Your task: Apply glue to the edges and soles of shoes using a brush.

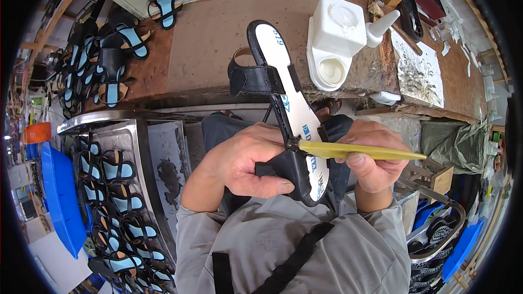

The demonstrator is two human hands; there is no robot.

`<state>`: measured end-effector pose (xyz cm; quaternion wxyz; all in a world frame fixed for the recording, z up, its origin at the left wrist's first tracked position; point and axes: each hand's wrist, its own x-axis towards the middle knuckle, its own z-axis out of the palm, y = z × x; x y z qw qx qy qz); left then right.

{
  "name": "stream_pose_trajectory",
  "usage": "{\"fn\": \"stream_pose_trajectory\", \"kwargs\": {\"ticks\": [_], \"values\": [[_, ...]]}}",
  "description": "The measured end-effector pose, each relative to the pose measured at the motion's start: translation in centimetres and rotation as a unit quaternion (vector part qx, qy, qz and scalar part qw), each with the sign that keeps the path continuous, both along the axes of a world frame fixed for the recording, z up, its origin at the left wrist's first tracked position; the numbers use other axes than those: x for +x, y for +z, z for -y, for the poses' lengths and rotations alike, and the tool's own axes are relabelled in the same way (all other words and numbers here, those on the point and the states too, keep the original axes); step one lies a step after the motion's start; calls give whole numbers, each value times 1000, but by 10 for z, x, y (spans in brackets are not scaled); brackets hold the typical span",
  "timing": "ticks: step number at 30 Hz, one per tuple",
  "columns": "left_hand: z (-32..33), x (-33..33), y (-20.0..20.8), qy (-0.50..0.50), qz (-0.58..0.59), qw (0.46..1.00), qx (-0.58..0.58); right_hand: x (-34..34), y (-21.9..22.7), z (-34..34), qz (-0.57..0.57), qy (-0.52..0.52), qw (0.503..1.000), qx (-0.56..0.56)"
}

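Note:
My left hand [245, 160] is closed on a black strapped sandal [290, 95] near its toe end, thumb on the black leather. The sandal's long white face with blue printing is turned up toward me, and an ankle strap [253, 80] hangs off its left side. Between the thumb and fingers of my right hand [376, 158] is a flat yellow-handled brush [327, 148]. Its dark tip touches the sandal's left edge by the front strap. The fingertips of my right hand are partly hidden behind the handle.
Ahead is a brown workbench [218, 38] bearing a white plastic glue pot [338, 22] and a stained paper sheet [417, 71]. Black sandals with light-blue insoles [111, 84] are heaped at the bench's left. More fill a metal-edged rack [114, 185]. Blue trays [60, 196] stand at far left.

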<state>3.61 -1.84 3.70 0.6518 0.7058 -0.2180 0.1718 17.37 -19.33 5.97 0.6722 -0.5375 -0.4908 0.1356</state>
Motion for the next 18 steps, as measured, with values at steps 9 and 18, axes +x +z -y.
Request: {"fn": "stream_pose_trajectory", "kwargs": {"ticks": [9, 18], "values": [[8, -6, 6, -21, -12, 1000, -13, -12, 3, 15, 35, 22, 998, 40], [13, -13, 6, -23, -45, 997, -62, -20, 3, 29, 37, 42, 996, 72]]}}
